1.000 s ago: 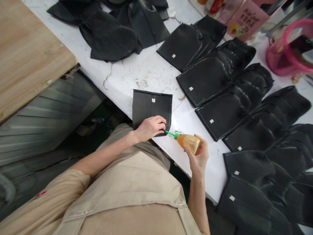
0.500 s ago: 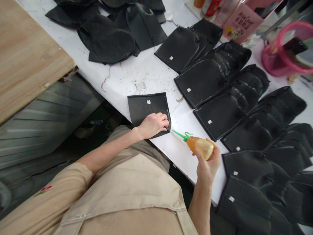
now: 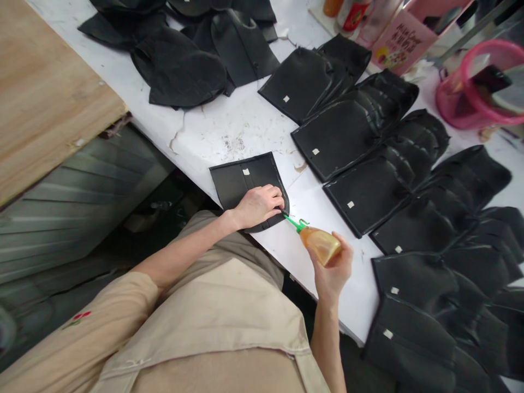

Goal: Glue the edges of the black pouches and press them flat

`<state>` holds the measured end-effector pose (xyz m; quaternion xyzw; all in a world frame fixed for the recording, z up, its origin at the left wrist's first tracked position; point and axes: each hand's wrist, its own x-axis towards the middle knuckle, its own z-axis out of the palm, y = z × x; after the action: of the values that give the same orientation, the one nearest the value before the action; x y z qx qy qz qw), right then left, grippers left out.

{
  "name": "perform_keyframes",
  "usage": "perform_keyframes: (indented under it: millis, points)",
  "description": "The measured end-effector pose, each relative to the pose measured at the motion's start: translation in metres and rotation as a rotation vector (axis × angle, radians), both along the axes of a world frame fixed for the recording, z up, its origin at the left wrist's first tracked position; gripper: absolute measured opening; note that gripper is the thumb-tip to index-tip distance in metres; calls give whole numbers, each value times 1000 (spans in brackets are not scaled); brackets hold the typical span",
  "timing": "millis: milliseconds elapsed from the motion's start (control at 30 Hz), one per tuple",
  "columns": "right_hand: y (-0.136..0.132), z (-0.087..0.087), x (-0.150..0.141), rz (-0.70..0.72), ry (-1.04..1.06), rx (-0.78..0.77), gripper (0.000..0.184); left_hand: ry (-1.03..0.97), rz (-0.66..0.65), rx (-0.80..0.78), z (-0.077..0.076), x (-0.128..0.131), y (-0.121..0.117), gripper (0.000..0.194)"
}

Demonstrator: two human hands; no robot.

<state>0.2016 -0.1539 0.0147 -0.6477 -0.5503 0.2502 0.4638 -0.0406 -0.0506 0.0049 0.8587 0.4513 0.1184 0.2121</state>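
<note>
A black leather-like piece [image 3: 229,183] with a small white tag lies at the table's front edge, partly over my lap. Curled over its right side, the fingers of my left hand [image 3: 260,206] grip the edge. My right hand [image 3: 333,267] holds a squeeze bottle [image 3: 321,244] of amber liquid, tilted, with a thin green nozzle. The nozzle's tip is at the piece's right edge, close beside my left fingertips. Whether liquid is coming out is too small to tell. My left fingers hide part of the edge.
Overlapping rows of similar black pieces [image 3: 339,131] cover the table's right side. More black pieces [image 3: 188,71] are heaped at the back left. A pink basket [image 3: 458,98] and a pink box [image 3: 403,46] stand at the back right. A wooden board [image 3: 53,93] is at the left.
My right hand has brought the bottle left, so its nozzle tip now meets the piece's edge. The black piece has turned slightly under my left hand.
</note>
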Motion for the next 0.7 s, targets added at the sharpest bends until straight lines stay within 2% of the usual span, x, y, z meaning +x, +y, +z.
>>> perform_keyframes:
  millis: [133,267,700]
  points:
    - [-3,-4,0,52,-94,82,57,-22,15,12,-2,-1,-1,6]
    - [-9,-3,4,104,-152,85,58,-50,28,33,-5,-1,-2,6]
    - [-13,3,3,85,-210,85,58,-70,49,41,-8,-1,-2,6]
